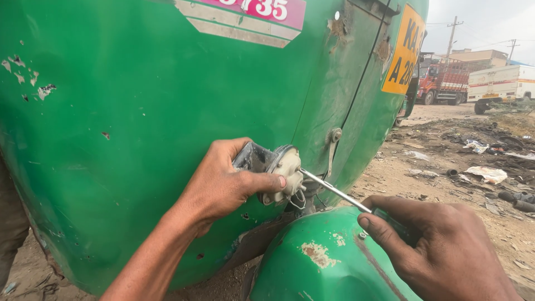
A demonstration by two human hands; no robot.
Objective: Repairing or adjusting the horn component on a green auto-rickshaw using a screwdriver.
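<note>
My left hand (225, 181) grips a small lamp housing (273, 170) with a cream back, held against the green body panel (139, 111) of a three-wheeled vehicle. My right hand (440, 245) is closed on the green handle of a screwdriver (334, 190). Its metal shaft runs up and left, and the tip meets the cream back of the housing. Thin wires hang below the housing. A green rounded mudguard (323, 262) with chipped paint sits under my right hand.
A yellow plate (405, 50) is fixed to the vehicle's rear edge. To the right lies dirt ground with scattered litter (485, 174). A red truck (443, 81) and a white truck (501, 83) stand far off.
</note>
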